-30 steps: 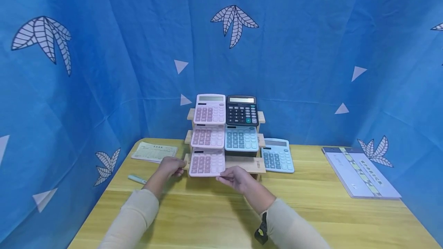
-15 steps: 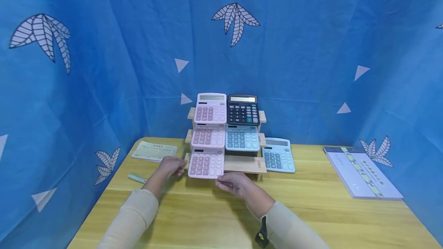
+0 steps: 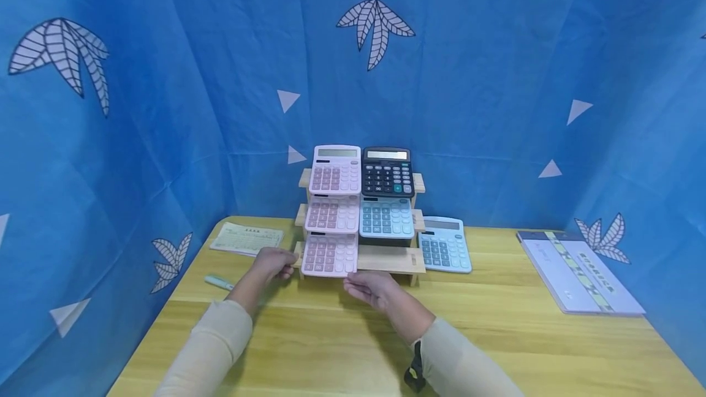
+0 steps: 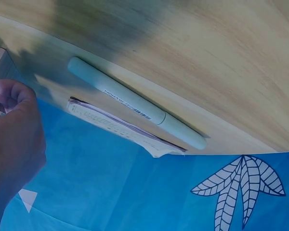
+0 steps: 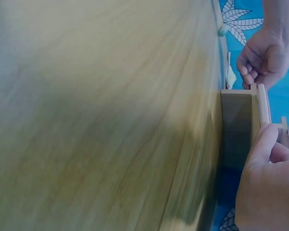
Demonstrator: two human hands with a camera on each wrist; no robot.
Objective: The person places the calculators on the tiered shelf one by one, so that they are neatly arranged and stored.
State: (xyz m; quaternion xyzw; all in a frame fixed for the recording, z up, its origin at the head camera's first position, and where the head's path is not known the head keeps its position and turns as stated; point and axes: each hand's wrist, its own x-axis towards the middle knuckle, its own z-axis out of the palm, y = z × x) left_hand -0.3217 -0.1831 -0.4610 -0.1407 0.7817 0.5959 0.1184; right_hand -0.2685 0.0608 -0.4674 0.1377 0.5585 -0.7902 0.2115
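Note:
A three-tier wooden rack [image 3: 386, 259] holds several calculators in two columns. On its lowest shelf, at the left, leans a pink calculator [image 3: 330, 254]. My right hand [image 3: 375, 291] pinches this calculator at its lower right corner; in the right wrist view the thumb [image 5: 264, 144] lies against its edge. With curled fingers, my left hand [image 3: 271, 263] grips the left end of the lowest shelf. Above are two more pink calculators [image 3: 332, 214], a black calculator [image 3: 388, 171] and a blue calculator [image 3: 386, 218]. The right part of the lowest shelf is bare.
Another blue calculator [image 3: 444, 245] lies on the table [image 3: 309, 348] right of the rack. A printed paper pad [image 3: 247, 238] and a mint-green pen [image 4: 135, 102] are at the left. A white-covered book [image 3: 579, 274] lies far right. Blue curtain [image 3: 474, 78] surrounds the table.
The lowest pink calculator slid slightly forward, then back up onto its shelf, with my right hand at its corner. My left hand stays on the shelf end. The head view tilts slightly.

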